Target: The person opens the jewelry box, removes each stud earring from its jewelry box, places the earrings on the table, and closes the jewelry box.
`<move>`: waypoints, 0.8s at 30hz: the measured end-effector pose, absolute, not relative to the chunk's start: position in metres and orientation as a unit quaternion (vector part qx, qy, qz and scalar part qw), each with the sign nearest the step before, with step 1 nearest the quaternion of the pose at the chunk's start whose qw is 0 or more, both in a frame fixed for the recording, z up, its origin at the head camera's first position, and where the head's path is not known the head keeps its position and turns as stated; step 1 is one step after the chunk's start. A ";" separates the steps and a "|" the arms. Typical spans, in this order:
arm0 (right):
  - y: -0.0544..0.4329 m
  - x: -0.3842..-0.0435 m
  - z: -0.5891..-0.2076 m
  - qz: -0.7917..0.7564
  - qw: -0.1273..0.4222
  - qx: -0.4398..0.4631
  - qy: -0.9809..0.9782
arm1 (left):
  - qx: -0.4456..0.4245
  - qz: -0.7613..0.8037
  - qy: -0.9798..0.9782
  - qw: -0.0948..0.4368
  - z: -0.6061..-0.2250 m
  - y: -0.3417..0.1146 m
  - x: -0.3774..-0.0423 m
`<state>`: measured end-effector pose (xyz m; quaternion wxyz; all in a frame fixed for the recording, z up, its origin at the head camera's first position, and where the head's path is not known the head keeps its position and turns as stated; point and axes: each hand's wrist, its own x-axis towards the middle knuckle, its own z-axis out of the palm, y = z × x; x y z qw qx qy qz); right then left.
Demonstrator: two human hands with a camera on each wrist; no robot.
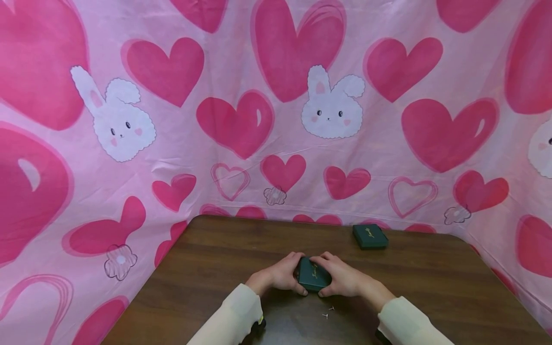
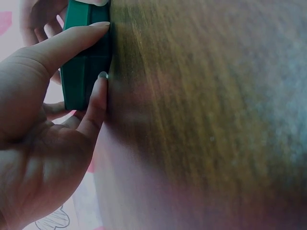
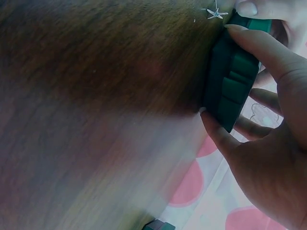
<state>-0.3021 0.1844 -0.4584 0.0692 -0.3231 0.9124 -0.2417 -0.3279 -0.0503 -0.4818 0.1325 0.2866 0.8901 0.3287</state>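
A dark green jewelry box (image 1: 314, 276) with gold lettering on its lid sits on the table in front of me, lid down. My left hand (image 1: 285, 273) grips its left side, thumb at the near edge and fingers around the far side. From the right, my right hand (image 1: 345, 279) holds the same box in a mirrored grip. Two tiny stud earrings (image 1: 325, 315) lie on the wood just nearer than the box. In the right wrist view one silver earring (image 3: 217, 14) shows a starfish shape. Whatever is inside the box is hidden.
Another dark green box (image 1: 371, 236) with gold lettering stands at the back right of the brown wooden table (image 1: 241, 244). A pink cloth (image 1: 284, 134) with hearts and rabbits hangs behind the table and along its sides.
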 end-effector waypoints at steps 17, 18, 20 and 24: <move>0.188 -0.304 -0.457 -0.241 0.039 -0.333 0.911 | 0.300 0.307 0.901 0.067 -0.480 -0.048 -0.330; 0.189 -0.305 -0.456 -0.241 0.032 -0.334 0.911 | 0.297 0.309 0.901 0.067 -0.480 -0.048 -0.331; 0.190 -0.305 -0.452 -0.242 0.021 -0.337 0.909 | 0.293 0.316 0.900 0.063 -0.478 -0.049 -0.332; 0.195 -0.306 -0.446 -0.240 0.007 -0.336 0.911 | 0.290 0.326 0.898 0.055 -0.477 -0.051 -0.336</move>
